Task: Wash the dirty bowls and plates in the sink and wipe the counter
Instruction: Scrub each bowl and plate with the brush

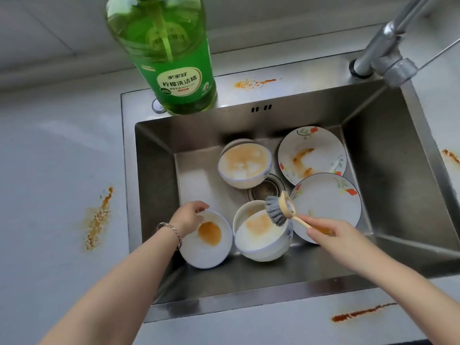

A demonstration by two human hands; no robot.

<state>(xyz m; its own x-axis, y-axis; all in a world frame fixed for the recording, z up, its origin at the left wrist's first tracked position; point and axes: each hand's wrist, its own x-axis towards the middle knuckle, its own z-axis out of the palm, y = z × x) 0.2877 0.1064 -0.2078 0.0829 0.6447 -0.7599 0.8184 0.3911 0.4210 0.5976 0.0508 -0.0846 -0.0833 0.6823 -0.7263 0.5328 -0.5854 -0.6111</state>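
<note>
In the steel sink [388,150], my left hand [189,216] grips the far rim of a white bowl [206,250] with an orange stain. My right hand [333,234] holds the wooden handle of a dish brush [278,210]. Its grey bristles touch the rim of a stacked pair of stained bowls [261,237]. Another stained bowl stack [245,165] sits at the back. A flowered plate with orange smears [312,153] leans at the back right. A second flowered plate [328,205] lies in front of it.
A green dish soap bottle [171,58] stands on the sink's back ledge. The faucet [388,51] rises at the back right. Orange stains mark the counter at the left [98,220], the front right [361,313], the right edge [450,155] and the back ledge [251,83]. The drain [267,189] is uncovered.
</note>
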